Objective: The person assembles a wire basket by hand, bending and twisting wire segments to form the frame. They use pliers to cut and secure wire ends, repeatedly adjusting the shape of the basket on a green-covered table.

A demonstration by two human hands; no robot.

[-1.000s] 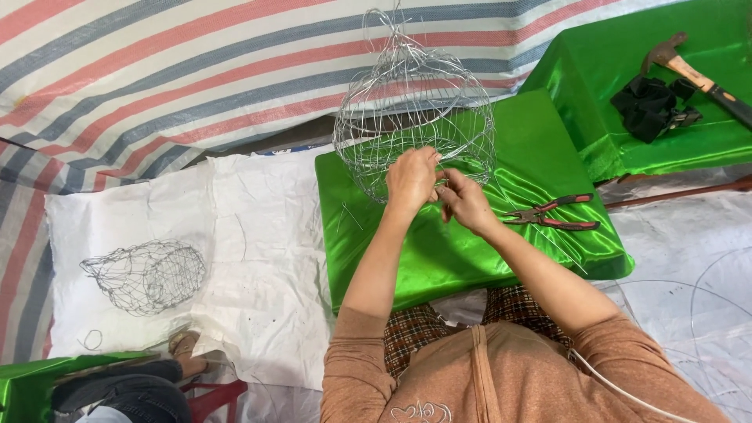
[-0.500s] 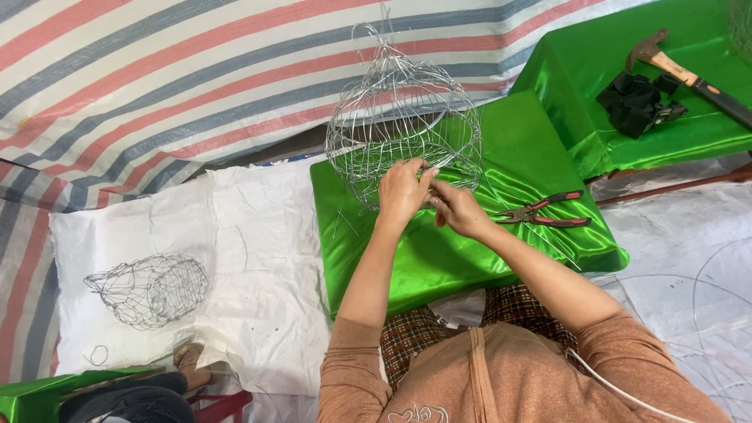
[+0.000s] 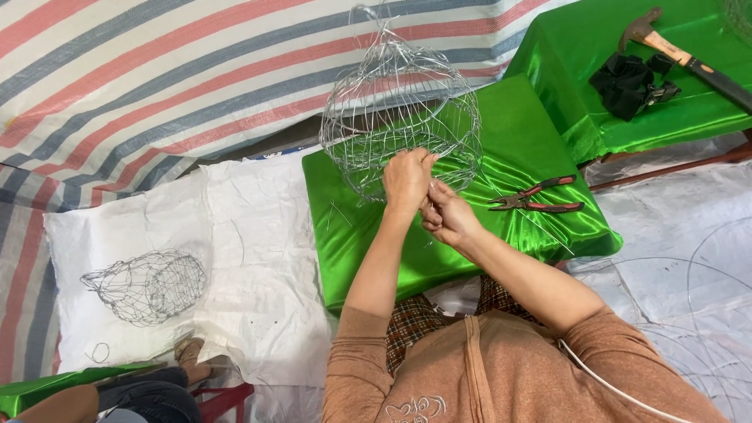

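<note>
Pinching thin wire at the cage's lower rim, the right hand (image 3: 448,215) sits nearest, the left hand (image 3: 406,180) just beyond, gripping the wire cage (image 3: 399,110), which stands upright on the green desk (image 3: 376,251), rising away from both hands.

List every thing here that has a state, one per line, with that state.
Wire cage: upright on the green cushion, unfinished, held at its lower rim.
Left hand: closed on the cage rim.
Right hand: pinching wire at the rim.
Pliers: lying on the cushion, handles spread, unheld.
Hammer: lying flat, unheld.
Second cage: on its side on white cloth.
</note>
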